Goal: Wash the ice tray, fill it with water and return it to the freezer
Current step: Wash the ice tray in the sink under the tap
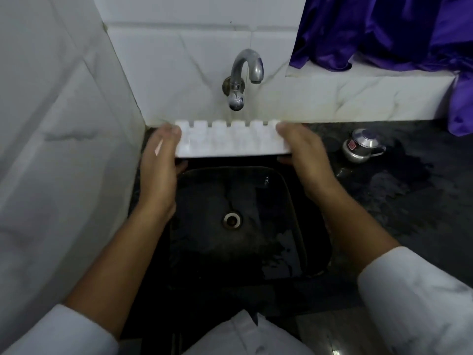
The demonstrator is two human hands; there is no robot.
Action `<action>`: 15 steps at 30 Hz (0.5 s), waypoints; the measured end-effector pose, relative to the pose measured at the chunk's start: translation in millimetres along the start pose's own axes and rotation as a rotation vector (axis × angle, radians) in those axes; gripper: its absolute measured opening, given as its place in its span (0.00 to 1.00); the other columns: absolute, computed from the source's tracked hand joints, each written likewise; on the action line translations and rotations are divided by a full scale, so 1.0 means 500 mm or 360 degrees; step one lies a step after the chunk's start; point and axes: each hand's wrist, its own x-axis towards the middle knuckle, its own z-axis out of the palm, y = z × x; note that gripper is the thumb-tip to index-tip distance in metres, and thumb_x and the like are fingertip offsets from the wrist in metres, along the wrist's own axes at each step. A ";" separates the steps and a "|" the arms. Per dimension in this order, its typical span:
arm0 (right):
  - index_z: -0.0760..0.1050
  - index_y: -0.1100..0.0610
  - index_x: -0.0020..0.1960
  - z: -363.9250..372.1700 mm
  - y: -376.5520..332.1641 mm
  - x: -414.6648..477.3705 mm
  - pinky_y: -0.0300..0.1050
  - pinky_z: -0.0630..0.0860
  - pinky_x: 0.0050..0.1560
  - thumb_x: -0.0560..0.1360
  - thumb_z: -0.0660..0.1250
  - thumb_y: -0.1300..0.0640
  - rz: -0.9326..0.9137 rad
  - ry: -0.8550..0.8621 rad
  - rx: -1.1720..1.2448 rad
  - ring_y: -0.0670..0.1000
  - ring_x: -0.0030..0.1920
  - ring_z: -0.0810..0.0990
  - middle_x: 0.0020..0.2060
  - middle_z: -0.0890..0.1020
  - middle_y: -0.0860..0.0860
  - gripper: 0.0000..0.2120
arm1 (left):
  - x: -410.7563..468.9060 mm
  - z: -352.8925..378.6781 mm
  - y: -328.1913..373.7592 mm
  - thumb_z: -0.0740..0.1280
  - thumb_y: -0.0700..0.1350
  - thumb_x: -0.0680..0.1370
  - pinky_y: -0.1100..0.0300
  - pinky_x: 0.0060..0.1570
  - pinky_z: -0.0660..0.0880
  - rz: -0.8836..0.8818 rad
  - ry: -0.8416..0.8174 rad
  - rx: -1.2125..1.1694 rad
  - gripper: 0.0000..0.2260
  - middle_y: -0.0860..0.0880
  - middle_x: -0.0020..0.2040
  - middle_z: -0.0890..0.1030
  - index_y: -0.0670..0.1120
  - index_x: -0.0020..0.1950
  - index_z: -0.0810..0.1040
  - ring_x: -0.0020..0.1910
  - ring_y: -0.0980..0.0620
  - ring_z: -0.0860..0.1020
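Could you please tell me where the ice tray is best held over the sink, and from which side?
By its two short ends, one hand from each side, as the left hand and right hand do now: the ice tray is long and narrow, and end grips leave its cells clear.

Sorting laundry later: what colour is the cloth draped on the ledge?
The cloth is purple, seen in the head view.

Ice tray (230, 143) looks like white matt plastic. Tap (242, 70) and the little pot (359, 148) at right are shiny metal, sink (204, 201) is glossy black, counter (396, 213) dark speckled stone, wall tiles (179, 60) smooth glossy white, cloth (384, 29) upper right is satiny purple.
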 end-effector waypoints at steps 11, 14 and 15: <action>0.83 0.61 0.49 -0.005 0.192 -0.060 0.60 0.82 0.51 0.72 0.67 0.36 0.0898 -0.0243 -0.0491 0.62 0.49 0.85 0.45 0.86 0.58 0.27 | -0.065 -0.036 -0.159 0.66 0.57 0.83 0.56 0.43 0.73 -0.1027 -0.0096 0.0409 0.15 0.45 0.58 0.84 0.50 0.64 0.81 0.51 0.48 0.81; 0.83 0.61 0.50 -0.011 0.087 -0.020 0.65 0.80 0.56 0.70 0.67 0.35 0.0475 -0.0047 -0.0279 0.58 0.51 0.85 0.47 0.86 0.59 0.28 | -0.024 -0.003 -0.082 0.68 0.58 0.80 0.53 0.52 0.78 -0.0520 -0.0024 0.0190 0.20 0.49 0.65 0.84 0.51 0.68 0.81 0.62 0.50 0.82; 0.84 0.57 0.52 -0.015 0.060 -0.012 0.63 0.81 0.57 0.72 0.67 0.37 0.0286 0.0006 -0.0137 0.55 0.52 0.85 0.48 0.86 0.55 0.24 | -0.018 0.008 -0.053 0.69 0.59 0.78 0.53 0.56 0.80 -0.0307 -0.0003 0.0085 0.24 0.49 0.67 0.83 0.50 0.71 0.79 0.64 0.52 0.81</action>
